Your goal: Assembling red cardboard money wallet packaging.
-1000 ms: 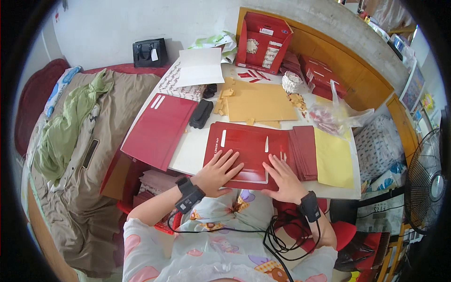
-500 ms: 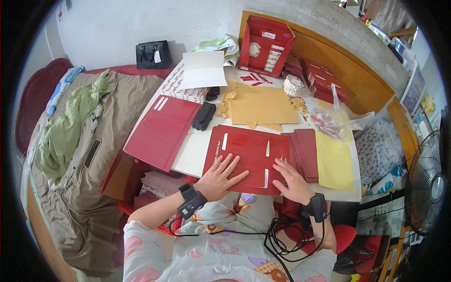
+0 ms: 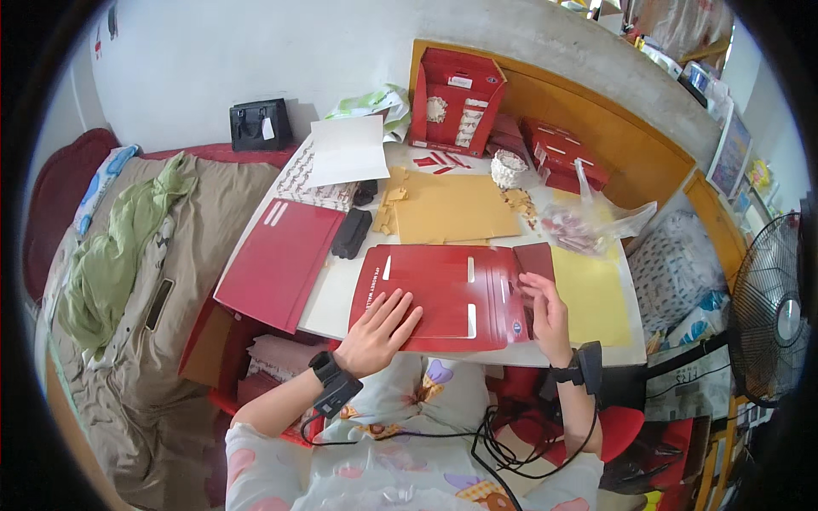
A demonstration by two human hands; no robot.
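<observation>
A red printed cardboard sheet [image 3: 430, 289] with white slots lies in front of me at the table's near edge. My left hand [image 3: 377, 330] rests flat on its left part, fingers stretched out. Beside the sheet's right edge is my right hand [image 3: 548, 317], its fingers raised and slightly bent, thumb side toward the card. The right end of the sheet is smeared by motion, and whether the fingers touch it I cannot tell. Darker red card pieces [image 3: 535, 254] show behind that end, largely covered. To their right lies a yellow sheet [image 3: 592, 294].
Brown cardboard [image 3: 460, 207] lies beyond the sheet, with a black pouch [image 3: 350, 234] and large red panels [image 3: 277, 260] to the left. A red display box [image 3: 456, 106], a white roll [image 3: 509, 169] and a plastic bag [image 3: 588, 226] stand farther back. A fan [image 3: 771, 311] is at right.
My right hand has lifted from the sheet and moved to its right edge. The sheet's right end now reaches farther over the dark red pieces. My left hand stays flat.
</observation>
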